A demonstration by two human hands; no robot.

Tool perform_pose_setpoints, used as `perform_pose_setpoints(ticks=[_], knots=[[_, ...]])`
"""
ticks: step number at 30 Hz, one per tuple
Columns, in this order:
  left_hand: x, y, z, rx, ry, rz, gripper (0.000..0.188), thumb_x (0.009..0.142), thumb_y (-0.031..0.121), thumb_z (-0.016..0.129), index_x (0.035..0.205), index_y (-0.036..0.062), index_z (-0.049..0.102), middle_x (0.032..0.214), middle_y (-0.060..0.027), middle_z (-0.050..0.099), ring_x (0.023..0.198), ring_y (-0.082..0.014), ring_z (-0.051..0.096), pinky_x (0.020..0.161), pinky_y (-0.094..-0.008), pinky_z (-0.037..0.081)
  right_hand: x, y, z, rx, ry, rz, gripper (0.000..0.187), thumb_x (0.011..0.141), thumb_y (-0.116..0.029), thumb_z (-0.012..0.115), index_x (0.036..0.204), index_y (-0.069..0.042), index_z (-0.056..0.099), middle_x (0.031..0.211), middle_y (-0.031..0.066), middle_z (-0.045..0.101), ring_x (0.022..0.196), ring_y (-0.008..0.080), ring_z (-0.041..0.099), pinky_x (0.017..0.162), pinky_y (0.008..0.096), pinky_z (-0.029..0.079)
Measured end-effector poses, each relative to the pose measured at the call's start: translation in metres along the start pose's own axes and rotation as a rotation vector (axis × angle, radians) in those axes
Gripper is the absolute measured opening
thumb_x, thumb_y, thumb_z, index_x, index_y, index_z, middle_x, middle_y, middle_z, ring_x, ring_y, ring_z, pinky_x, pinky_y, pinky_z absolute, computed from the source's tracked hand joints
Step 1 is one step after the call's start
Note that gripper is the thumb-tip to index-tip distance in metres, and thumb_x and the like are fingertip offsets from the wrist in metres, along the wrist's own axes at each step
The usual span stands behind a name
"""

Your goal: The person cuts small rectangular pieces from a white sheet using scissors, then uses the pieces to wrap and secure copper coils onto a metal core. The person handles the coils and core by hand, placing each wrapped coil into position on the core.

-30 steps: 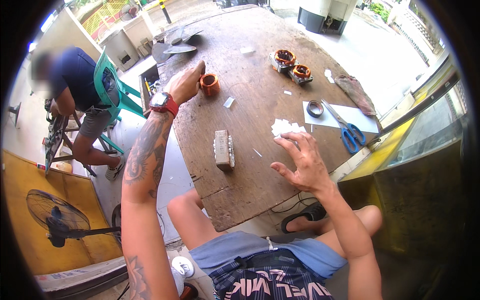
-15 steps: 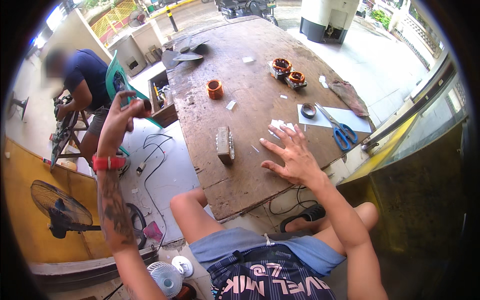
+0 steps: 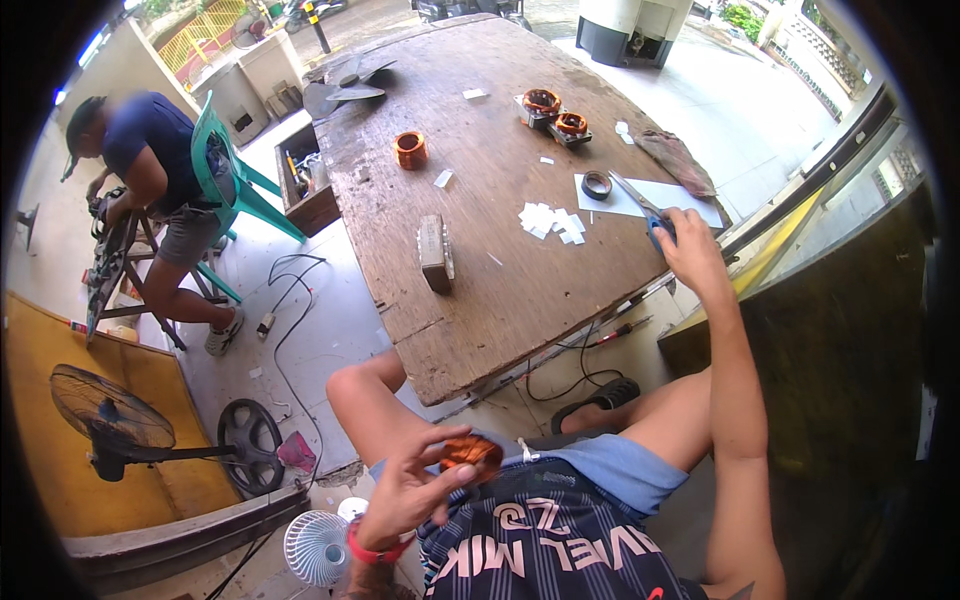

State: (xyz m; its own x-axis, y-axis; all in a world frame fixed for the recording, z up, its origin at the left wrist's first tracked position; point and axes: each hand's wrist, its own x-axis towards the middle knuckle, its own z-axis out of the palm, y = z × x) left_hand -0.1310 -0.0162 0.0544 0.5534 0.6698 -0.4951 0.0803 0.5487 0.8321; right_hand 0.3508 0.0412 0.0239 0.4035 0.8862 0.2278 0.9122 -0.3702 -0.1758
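Note:
Low over my lap, my left hand (image 3: pixel 412 487) holds a round copper-wire coil (image 3: pixel 468 455) between thumb and fingers. My right hand (image 3: pixel 693 252) is at the table's right edge, its fingers closed around the blue handles of a pair of scissors (image 3: pixel 642 196), which lie with their blades pointing away. Under the blades is a sheet of white paper (image 3: pixel 690 205), with a dark roll of tape (image 3: pixel 596 185) on it. Small cut white paper pieces (image 3: pixel 549 222) are heaped left of the scissors. A laminated metal core block (image 3: pixel 435 255) stands near the table's left side.
On the wooden table (image 3: pixel 500 320) also sit another copper coil (image 3: pixel 410 150), two wound stators (image 3: pixel 542 103), a fan blade (image 3: pixel 352 90) and a rag (image 3: pixel 675 163). An open drawer (image 3: pixel 318 205) juts out left. A person (image 3: pixel 150 150) works beyond it. Fans and a cable lie lower left.
My left hand has come down from the upper left to my lap, with the coil now plainly visible in it. My right hand has moved right, from the paper pieces onto the scissors.

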Motion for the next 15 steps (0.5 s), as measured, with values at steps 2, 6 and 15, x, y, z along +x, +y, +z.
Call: perform_pose_setpoints(ticks=[2, 6, 15], knots=[[0.008, -0.015, 0.015, -0.208, -0.034, 0.02, 0.055, 0.105, 0.014, 0.067, 0.155, 0.0039, 0.046, 0.131, -0.0209, 0.07, 0.054, -0.0066, 0.061, 0.047, -0.0195, 0.049, 0.003, 0.014, -0.005, 0.082, -0.125, -0.013, 0.037, 0.102, -0.025, 0.066, 0.129, -0.001, 0.064, 0.119, 0.0282, 0.065, 0.112, 0.047, 0.065, 0.098, 0.0516, 0.053], [0.026, -0.033, 0.03, -0.589, -0.035, 0.034, 0.052, 0.114, 0.025, 0.052, 0.163, 0.0134, 0.037, 0.14, -0.017, 0.067, 0.047, -0.0066, 0.055, 0.044, -0.0208, 0.047, 0.013, 0.02, -0.008, 0.048, -0.219, -0.101, 0.042, 0.097, -0.018, 0.068, 0.132, 0.002, 0.06, 0.116, 0.0295, 0.068, 0.111, 0.0461, 0.067, 0.098, 0.0512, 0.053], [0.052, -0.045, 0.036, -0.514, 0.062, 0.107, 0.056, 0.11, 0.018, 0.055, 0.163, 0.0076, 0.038, 0.148, -0.0212, 0.059, 0.047, -0.0098, 0.057, 0.046, -0.022, 0.051, -0.041, -0.015, -0.046, 0.485, -0.211, 0.061, 0.063, 0.089, -0.01, 0.082, 0.144, 0.001, 0.055, 0.112, 0.016, 0.075, 0.098, 0.0236, 0.073, 0.081, 0.0357, 0.058]])
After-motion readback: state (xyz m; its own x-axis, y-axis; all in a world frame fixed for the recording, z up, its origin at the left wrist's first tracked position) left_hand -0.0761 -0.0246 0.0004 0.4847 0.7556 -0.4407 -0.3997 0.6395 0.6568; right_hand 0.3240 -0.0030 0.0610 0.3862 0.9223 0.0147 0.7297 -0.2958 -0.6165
